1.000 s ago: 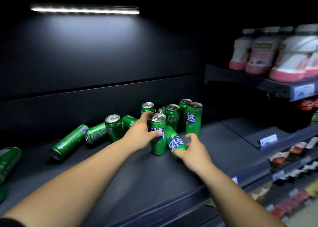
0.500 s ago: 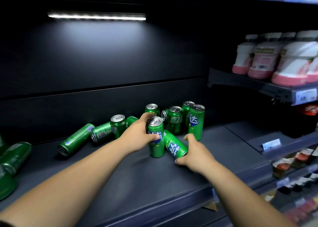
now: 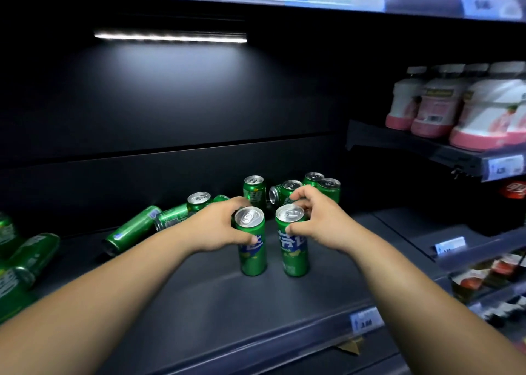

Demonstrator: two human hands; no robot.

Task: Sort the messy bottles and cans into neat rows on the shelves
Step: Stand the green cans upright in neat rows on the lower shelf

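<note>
My left hand (image 3: 219,226) has its fingers (image 3: 249,239) clamped on the left can (image 3: 253,253), my right hand (image 3: 318,221) on the right can (image 3: 294,253), both near the tops. The 2 stand upright, just apart, on the shelf (image 3: 227,303). I judge them stiff, slick and dentable, so I'd hold the wall lightly.

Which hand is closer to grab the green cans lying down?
Probably the left hand. The tipped cans lie just to its left, while the right hand, gripping a second can, is farther across. It grips an upright can now, so it must let go first.
</note>
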